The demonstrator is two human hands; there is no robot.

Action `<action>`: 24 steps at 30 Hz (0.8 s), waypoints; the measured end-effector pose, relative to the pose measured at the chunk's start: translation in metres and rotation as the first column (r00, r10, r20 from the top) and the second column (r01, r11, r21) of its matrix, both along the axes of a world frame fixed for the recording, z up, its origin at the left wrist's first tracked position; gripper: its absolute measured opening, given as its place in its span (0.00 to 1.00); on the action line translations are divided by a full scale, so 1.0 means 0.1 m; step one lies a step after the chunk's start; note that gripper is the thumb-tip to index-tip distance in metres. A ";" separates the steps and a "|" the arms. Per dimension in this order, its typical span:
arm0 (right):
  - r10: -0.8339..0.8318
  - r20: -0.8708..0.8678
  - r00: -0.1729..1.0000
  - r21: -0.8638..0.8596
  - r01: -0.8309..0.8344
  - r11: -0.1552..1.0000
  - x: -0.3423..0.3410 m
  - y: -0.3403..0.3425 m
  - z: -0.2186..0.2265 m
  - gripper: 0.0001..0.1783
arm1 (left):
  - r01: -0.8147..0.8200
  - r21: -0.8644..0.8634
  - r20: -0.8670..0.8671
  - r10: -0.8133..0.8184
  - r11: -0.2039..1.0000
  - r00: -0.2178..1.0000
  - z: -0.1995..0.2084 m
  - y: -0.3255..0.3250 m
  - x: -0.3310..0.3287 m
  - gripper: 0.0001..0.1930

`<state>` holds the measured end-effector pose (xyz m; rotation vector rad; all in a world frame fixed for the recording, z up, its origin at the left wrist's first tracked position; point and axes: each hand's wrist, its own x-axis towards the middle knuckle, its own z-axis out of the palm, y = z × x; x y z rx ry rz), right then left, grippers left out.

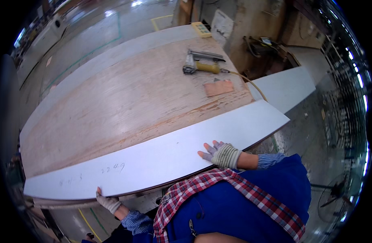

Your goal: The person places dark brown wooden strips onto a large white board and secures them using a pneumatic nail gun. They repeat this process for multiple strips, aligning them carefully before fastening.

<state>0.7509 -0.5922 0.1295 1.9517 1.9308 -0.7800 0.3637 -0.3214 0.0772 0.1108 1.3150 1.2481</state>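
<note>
A long white board (pixel 161 156) with handwritten pencil marks lies along the near edge of a wooden worktable (pixel 113 105). My left hand (pixel 108 201), in a fingerless-tip knit glove, grips its near edge toward the left end. The thumb rests on top, and the other fingers are mostly hidden below the edge. Farther right, my right hand (pixel 221 154), gloved the same way, lies flat on the board near its front edge with the fingers spread. On the table's far right lies a nail gun (pixel 202 65) with a yellow handle, out of reach of both hands.
A yellow air hose (pixel 250 81) runs from the nail gun over the table's right edge. Near it lies a brownish flat piece (pixel 219 88). A yellow box (pixel 201 30) sits at the far corner. Another white panel (pixel 283 87) extends to the right; a fan (pixel 335 194) stands lower right.
</note>
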 end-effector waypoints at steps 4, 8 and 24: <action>-0.063 0.045 0.997 0.031 0.062 0.998 -0.11 0.09 -0.22 0.28 | 0.078 0.020 -0.039 -0.077 0.997 0.996 -0.42 0.21 -0.15 0.28; -0.095 0.066 0.993 0.153 0.084 0.985 -0.19 0.19 -0.42 0.27 | 0.150 0.070 -0.025 -0.148 0.986 0.989 -0.73 0.43 -0.27 0.30; -0.132 0.107 0.985 0.328 0.090 0.940 -0.36 0.42 -1.21 0.27 | 0.214 0.020 -0.102 -0.211 0.977 0.972 -1.15 0.68 -0.49 0.32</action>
